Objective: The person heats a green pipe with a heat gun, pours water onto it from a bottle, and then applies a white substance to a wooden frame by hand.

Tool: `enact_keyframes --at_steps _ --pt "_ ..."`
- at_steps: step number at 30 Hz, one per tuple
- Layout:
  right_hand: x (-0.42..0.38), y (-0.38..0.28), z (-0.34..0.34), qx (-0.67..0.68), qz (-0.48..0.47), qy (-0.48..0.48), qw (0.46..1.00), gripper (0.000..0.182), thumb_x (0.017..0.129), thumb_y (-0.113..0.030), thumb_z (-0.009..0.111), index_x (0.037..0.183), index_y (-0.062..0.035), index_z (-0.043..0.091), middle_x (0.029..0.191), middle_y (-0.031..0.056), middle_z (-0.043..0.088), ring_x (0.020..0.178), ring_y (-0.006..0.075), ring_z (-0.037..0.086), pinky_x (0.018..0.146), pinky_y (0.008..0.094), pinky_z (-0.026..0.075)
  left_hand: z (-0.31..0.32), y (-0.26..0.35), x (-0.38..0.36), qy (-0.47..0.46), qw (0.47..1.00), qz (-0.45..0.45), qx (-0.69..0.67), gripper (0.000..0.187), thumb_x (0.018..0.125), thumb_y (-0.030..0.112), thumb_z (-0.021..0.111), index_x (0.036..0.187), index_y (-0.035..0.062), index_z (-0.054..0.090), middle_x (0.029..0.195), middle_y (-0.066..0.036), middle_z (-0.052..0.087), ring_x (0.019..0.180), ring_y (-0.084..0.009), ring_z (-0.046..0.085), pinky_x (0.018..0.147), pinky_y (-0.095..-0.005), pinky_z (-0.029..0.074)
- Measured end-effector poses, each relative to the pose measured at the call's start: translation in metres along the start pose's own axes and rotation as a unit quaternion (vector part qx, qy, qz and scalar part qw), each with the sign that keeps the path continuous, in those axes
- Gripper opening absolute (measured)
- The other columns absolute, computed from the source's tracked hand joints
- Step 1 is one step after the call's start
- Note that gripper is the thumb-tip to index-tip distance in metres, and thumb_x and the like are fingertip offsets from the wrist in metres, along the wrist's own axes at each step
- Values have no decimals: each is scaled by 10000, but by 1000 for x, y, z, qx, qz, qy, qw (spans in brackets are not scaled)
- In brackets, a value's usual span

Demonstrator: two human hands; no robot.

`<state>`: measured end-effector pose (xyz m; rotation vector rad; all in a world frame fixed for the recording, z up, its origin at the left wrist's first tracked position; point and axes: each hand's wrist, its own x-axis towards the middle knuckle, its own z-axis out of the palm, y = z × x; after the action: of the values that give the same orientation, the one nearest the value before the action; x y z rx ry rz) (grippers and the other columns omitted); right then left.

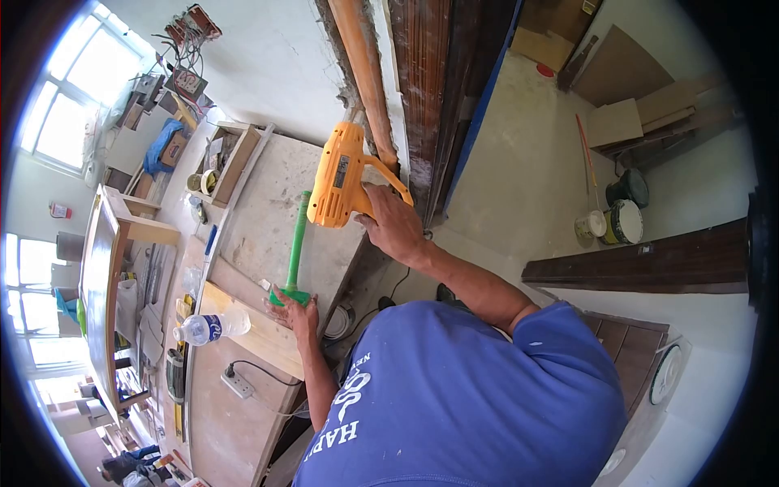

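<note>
My right hand [395, 225] is closed around the handle of an orange heat gun [335, 183], whose metal nozzle points up toward the wall. My left hand [299, 318] grips the wide, round end of a green plastic tube [297, 243]. The tube's thin length extends over the worktop, and its far tip lies just beside the body of the heat gun. Part of the wide end is covered by my fingers.
On the worktop [268, 183] are a water bottle [213, 326], a power strip [237, 383] and a wooden tray [234, 166]. A wooden frame [134, 231] stands at left. Buckets [625, 221] and boards [621, 122] are on the right. Another person [130, 467] appears at bottom left.
</note>
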<state>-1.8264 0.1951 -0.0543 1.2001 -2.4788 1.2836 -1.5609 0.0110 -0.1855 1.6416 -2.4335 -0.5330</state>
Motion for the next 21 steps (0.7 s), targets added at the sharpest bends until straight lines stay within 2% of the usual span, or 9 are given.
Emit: enact_keyframes --at_steps 2,5,11,14,21 --pt "-2 5 6 2 13 -12 1000 592 851 -157 784 1330 -2 473 1126 190 613 1018 374 653 848 449 546 1 -1 0 3 1000 -2 -3 1228 733 258 902 1635 187 72 1612 -404 5 1524 -557 46 1230 -627 100" --pt "-10 17 15 14 33 -31 999 603 855 -176 790 1325 3 457 1156 209 608 1051 397 639 870 470 544 -6 4 0 -24 1000 -13 -2 1226 754 321 884 1637 153 50 1620 -402 -6 1541 -529 10 1238 -604 73" --pt "-19 35 27 15 68 -75 995 573 865 -172 779 1304 12 460 1177 232 617 1083 418 633 889 487 536 -6 5 0 -25 1000 -19 -3 1244 739 305 896 1638 153 50 1616 -409 -2 1540 -534 19 1237 -606 85" --pt "-21 41 33 14 71 -77 994 571 863 -170 781 1297 18 461 1158 238 620 1077 428 631 897 492 532 -4 3 -1 -8 1000 -4 -25 1250 738 263 902 1644 213 41 1617 -398 -6 1517 -580 51 1221 -651 118" --pt "-12 27 22 15 72 -69 995 577 859 -168 784 1295 32 464 1138 235 613 1062 425 633 897 482 532 -1 0 1 -2 1000 -7 -8 1252 732 260 906 1642 216 47 1613 -399 18 1517 -577 62 1221 -652 120"
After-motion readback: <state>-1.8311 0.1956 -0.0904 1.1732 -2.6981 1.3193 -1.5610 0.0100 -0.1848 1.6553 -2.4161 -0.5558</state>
